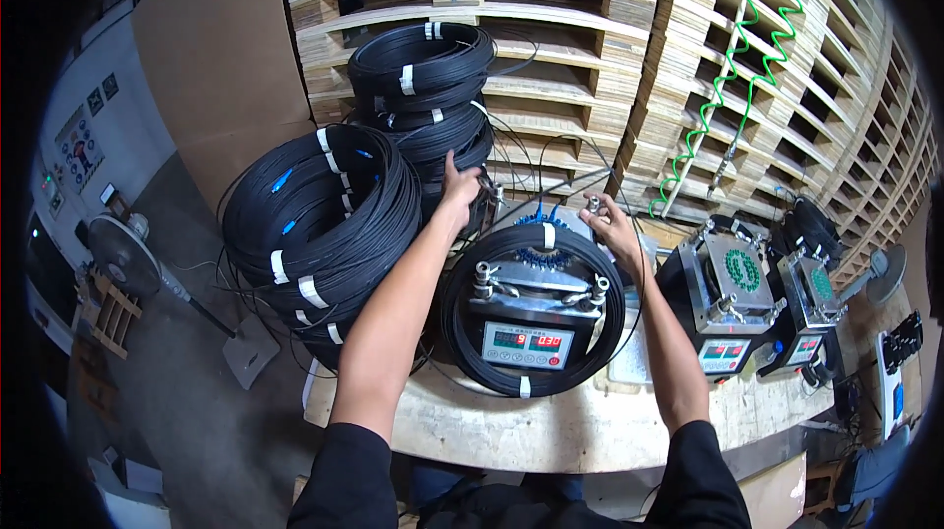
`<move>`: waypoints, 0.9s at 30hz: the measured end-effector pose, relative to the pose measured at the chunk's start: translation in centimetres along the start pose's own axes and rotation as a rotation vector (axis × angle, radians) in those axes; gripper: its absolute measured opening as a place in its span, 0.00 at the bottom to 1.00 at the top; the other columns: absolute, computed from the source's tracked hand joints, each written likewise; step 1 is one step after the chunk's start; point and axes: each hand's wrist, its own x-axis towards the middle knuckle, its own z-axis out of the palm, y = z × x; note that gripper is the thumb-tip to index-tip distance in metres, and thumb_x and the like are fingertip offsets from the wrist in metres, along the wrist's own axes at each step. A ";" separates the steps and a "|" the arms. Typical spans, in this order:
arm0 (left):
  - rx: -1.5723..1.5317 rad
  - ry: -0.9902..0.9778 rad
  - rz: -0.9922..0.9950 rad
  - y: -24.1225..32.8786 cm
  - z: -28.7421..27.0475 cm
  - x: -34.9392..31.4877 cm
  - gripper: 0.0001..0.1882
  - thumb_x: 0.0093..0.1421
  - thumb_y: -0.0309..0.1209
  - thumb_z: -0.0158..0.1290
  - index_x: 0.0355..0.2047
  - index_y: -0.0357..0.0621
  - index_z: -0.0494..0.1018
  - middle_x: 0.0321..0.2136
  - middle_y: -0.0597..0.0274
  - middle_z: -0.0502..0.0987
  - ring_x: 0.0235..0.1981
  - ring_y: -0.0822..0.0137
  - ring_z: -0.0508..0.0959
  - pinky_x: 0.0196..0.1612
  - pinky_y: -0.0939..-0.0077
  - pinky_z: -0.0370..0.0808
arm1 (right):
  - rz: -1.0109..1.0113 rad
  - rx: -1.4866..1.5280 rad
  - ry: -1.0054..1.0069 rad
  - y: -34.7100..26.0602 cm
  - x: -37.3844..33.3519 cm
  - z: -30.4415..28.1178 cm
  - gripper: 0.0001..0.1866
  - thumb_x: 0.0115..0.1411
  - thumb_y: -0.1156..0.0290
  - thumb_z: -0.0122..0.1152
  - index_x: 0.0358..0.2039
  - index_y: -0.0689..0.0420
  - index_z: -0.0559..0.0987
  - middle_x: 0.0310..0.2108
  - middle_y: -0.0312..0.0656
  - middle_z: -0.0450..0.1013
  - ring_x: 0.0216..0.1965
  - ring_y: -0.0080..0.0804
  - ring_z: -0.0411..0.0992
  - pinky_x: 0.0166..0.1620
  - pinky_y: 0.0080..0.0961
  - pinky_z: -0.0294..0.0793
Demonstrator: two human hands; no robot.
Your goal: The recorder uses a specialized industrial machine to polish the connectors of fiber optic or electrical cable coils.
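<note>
Hands gripping coil (black cable)

Both arms wear black short sleeves that end above the elbow, leaving the forearms bare. The left hand and the right hand are bare, without gloves. No watch or band shows at either wrist.

stacked wooden pallets behind; green coiled hose hanging; floor fan left; two more machines right.
</note>
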 end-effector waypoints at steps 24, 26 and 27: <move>0.382 -0.225 0.809 0.3 -4.9 -25.4 0.21 0.63 0.45 0.59 0.30 0.38 0.69 0.63 0.39 0.57 0.66 0.38 0.58 0.67 0.46 0.57 | -0.456 -0.748 0.443 -5.7 -19.4 7.0 0.16 0.55 0.74 0.63 0.46 0.52 0.83 0.38 0.45 0.62 0.40 0.39 0.64 0.45 0.33 0.67; 0.360 -0.102 0.856 -0.3 -5.2 -25.3 0.14 0.65 0.33 0.57 0.30 0.37 0.66 0.60 0.37 0.60 0.62 0.43 0.66 0.61 0.55 0.66 | -0.444 -0.702 0.421 -5.4 -19.5 6.9 0.18 0.55 0.70 0.64 0.48 0.49 0.82 0.39 0.47 0.62 0.42 0.42 0.63 0.47 0.36 0.65; 0.367 -0.094 0.859 -0.3 -5.1 -25.4 0.13 0.66 0.32 0.56 0.31 0.36 0.67 0.59 0.38 0.63 0.61 0.44 0.67 0.60 0.56 0.68 | -0.441 -0.703 0.423 -5.2 -19.5 6.9 0.18 0.55 0.70 0.64 0.48 0.49 0.82 0.39 0.47 0.62 0.42 0.42 0.63 0.47 0.36 0.65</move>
